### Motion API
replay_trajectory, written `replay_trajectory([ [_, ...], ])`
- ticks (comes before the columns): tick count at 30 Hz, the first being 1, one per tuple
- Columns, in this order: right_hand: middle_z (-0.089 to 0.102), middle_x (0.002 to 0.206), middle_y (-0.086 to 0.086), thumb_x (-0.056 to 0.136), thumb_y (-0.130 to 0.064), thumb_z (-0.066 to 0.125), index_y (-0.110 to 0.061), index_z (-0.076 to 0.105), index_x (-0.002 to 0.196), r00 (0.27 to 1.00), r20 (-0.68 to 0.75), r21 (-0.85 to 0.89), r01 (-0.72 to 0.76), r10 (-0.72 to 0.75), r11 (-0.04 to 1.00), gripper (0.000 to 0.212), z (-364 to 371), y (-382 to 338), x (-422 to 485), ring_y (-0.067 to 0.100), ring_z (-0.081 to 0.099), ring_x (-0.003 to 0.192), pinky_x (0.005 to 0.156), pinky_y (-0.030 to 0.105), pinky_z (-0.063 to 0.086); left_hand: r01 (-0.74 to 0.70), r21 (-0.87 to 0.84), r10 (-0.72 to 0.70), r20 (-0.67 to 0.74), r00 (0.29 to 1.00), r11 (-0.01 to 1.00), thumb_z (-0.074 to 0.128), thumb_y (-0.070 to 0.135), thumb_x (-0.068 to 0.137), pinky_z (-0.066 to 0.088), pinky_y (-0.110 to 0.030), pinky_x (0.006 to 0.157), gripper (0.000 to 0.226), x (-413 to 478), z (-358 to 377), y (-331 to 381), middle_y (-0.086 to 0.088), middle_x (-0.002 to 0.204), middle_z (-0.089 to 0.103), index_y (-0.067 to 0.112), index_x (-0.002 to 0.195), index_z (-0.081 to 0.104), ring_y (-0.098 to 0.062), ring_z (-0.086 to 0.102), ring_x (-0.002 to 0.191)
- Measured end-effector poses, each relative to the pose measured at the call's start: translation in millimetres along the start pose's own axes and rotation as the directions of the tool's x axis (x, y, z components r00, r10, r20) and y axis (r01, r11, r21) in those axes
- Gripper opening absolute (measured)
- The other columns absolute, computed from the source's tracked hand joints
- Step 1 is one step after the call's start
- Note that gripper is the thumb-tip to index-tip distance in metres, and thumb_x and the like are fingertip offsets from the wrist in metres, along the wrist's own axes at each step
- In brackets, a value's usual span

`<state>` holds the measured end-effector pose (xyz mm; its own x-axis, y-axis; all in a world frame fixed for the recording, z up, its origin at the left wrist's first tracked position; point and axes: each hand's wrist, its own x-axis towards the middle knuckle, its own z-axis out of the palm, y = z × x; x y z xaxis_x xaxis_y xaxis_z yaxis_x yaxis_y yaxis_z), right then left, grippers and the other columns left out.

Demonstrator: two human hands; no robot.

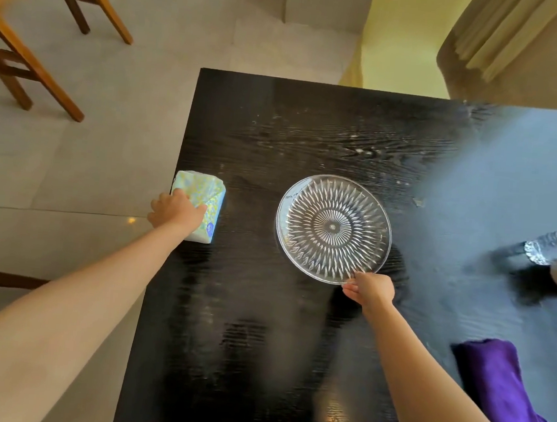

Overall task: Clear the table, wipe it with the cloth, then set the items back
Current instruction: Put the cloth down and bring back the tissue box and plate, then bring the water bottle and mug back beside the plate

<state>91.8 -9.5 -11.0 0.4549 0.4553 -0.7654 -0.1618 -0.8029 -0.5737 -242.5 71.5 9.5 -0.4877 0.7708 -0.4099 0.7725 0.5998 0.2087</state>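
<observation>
Hands at work over a dark wood-grain worktop (257, 360), seen from above. Left hand (176, 213) closed over the near end of a soft tissue pack (201, 190), patterned in pale blue, green and yellow, lying at the worktop's left edge. Right hand (369, 289) pinching the near rim of a clear cut-glass plate (333, 227), fingers curled on the edge; plate lying about flat near the worktop's centre, starburst pattern catching light. Cannot tell whether the plate is lifted clear of the surface. Purple cloth (500, 388), folded, at the right near edge of the worktop, partly overhanging, apart from both hands. Pale smears and specks across the far half of the worktop; strong glare washing out its right side. Both forearms bare, reaching in from the bottom of the view. Wooden chair legs (48, 56) on the tiled floor (109, 128) at upper left, well apart from the worktop. Beige curtain (507, 39) at upper right.
</observation>
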Motion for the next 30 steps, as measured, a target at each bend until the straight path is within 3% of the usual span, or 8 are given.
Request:
replay_trajectory([
  [4,0.056,0.067,0.02,0.091,0.004,0.048,0.009,0.052,0.078,0.996,0.058,-0.036,-0.059,0.061,0.998,0.014,-9.3,-4.0,7.0,0.026,0.06,0.052,0.032,0.024,0.049,0.053,0.004,-0.053,0.044,0.998,0.999,0.055,0.045,0.087,0.033,-0.049,0.104,0.068,-8.7,-6.4,9.6,-0.02,0.142,0.031,0.008,0.138,0.031,-0.039,0.033,0.129],
  [8,0.057,0.066,0.016,0.087,-0.001,0.052,0.002,0.051,0.072,1.0,0.015,-0.26,-0.013,0.017,0.965,0.015,-35.3,-15.5,11.8,0.026,0.057,0.05,0.037,0.028,0.051,-0.001,0.116,-0.003,0.031,1.0,0.993,0.057,0.035,0.085,0.022,-0.059,0.109,0.068,-27.6,-16.8,34.3,-0.015,0.152,0.013,0.014,0.14,0.024,-0.039,0.019,0.136],
  [13,0.052,0.063,0.006,0.086,-0.008,0.053,-0.012,0.046,0.064,0.993,0.024,-0.504,0.112,-0.115,0.857,0.023,-98.5,-49.0,17.0,0.017,0.05,0.05,0.042,0.024,0.043,-0.266,0.245,0.234,0.151,0.96,0.932,0.054,0.038,0.086,0.035,-0.048,0.104,0.056,-73.9,-20.6,105.3,-0.012,0.143,0.038,0.015,0.135,0.041,-0.033,0.033,0.133],
  [16,0.048,0.062,0.003,0.088,-0.011,0.051,-0.014,0.043,0.061,0.982,0.012,-0.568,0.161,-0.187,0.807,0.029,-147.4,-67.7,20.7,0.014,0.045,0.05,0.036,0.019,0.04,-0.494,0.211,0.404,0.357,0.842,0.843,0.052,0.038,0.088,0.043,-0.033,0.082,0.043,-107.9,-16.1,164.0,-0.01,0.122,0.058,0.011,0.122,0.056,-0.027,0.055,0.112],
  [19,0.048,0.059,0.002,0.086,-0.014,0.054,-0.015,0.045,0.059,0.974,-0.026,-0.577,0.169,-0.224,0.799,0.029,-204.4,-79.8,35.8,0.014,0.044,0.048,0.027,0.015,0.036,-0.622,0.127,0.498,0.488,0.717,0.772,0.053,0.033,0.088,0.04,-0.03,0.076,0.022,-144.6,-2.5,225.8,-0.004,0.1,0.057,0.015,0.1,0.06,-0.022,0.059,0.1],
  [21,0.048,0.053,0.004,0.081,-0.013,0.056,-0.012,0.049,0.054,0.968,-0.053,-0.594,0.167,-0.246,0.787,0.029,-244.5,-81.0,50.7,0.017,0.045,0.046,0.038,0.022,0.039,-0.683,0.122,0.547,0.506,0.667,0.72,0.053,0.031,0.089,0.041,-0.029,0.082,0.022,-170.6,11.2,267.8,-0.007,0.107,0.058,0.019,0.106,0.058,-0.025,0.057,0.113],
  [24,0.048,0.053,0.008,0.075,-0.012,0.06,-0.008,0.049,0.052,0.965,-0.122,-0.56,0.126,-0.232,0.819,0.026,-302.6,-75.7,70.5,0.022,0.047,0.051,0.052,0.028,0.038,-0.73,0.111,0.578,0.536,0.615,0.674,0.051,0.033,0.091,0.04,-0.03,0.098,0.048,-208.5,38.3,330.0,-0.009,0.139,0.049,0.013,0.135,0.046,-0.026,0.048,0.127],
  [30,0.041,0.053,0.007,0.08,-0.013,0.059,-0.015,0.037,0.049,0.938,-0.22,-0.547,0.109,-0.269,0.83,0.038,-390.5,-71.0,103.3,0.025,0.042,0.058,0.059,0.03,0.035,-0.834,0.092,0.631,0.611,0.478,0.544,0.053,0.033,0.091,0.038,-0.034,0.105,0.057,-267.3,100.5,437.8,-0.01,0.146,0.042,0.011,0.141,0.038,-0.027,0.043,0.132],
])
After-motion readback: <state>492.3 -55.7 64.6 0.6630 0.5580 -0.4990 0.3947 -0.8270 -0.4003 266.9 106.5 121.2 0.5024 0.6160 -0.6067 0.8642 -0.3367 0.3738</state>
